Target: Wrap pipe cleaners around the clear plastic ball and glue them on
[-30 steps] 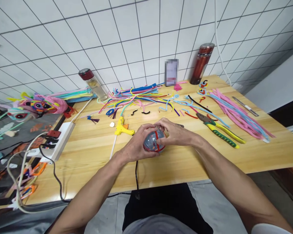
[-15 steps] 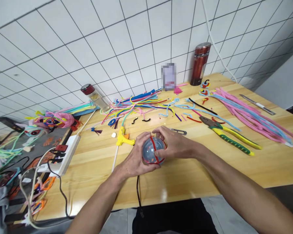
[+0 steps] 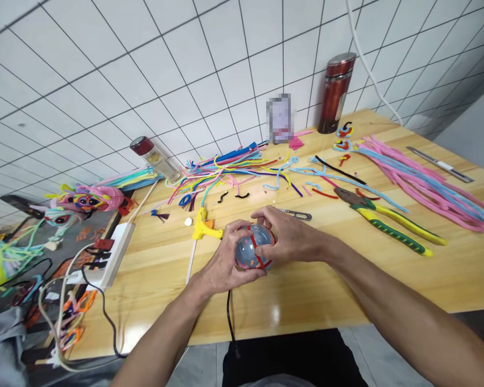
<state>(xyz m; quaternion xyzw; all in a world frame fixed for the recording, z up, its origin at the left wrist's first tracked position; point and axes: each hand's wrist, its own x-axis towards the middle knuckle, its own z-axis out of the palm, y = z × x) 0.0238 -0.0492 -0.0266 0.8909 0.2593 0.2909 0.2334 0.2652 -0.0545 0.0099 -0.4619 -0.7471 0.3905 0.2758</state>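
Between my palms, above the wooden table, is a clear plastic ball (image 3: 247, 251) with red fuzzy strips around it and small coloured bits visible inside or on it. My left hand (image 3: 222, 266) wraps its left side, thumb below and fingers over the top. From the right, my right hand (image 3: 288, 235) grips the ball, its thumb lying on the front near a red strip and its fingertips at the upper edge. A yellow glue gun (image 3: 206, 231) lies just left of my left hand. Beyond my right hand is a small dark utility knife (image 3: 298, 214).
Green-and-yellow pliers (image 3: 393, 223) and pink pipe cleaners (image 3: 411, 188) lie to the right. Mixed pipe cleaners (image 3: 229, 166) spread along the back, near a glass bottle (image 3: 161, 161), a phone (image 3: 279, 118) and a red thermos (image 3: 335, 97). A power strip (image 3: 120, 251) with cables stands left.
The view has shifted and tilted somewhat. Both hands keep hold of the ball, and the red strip across its front now slants more, so the ball appears slightly turned.
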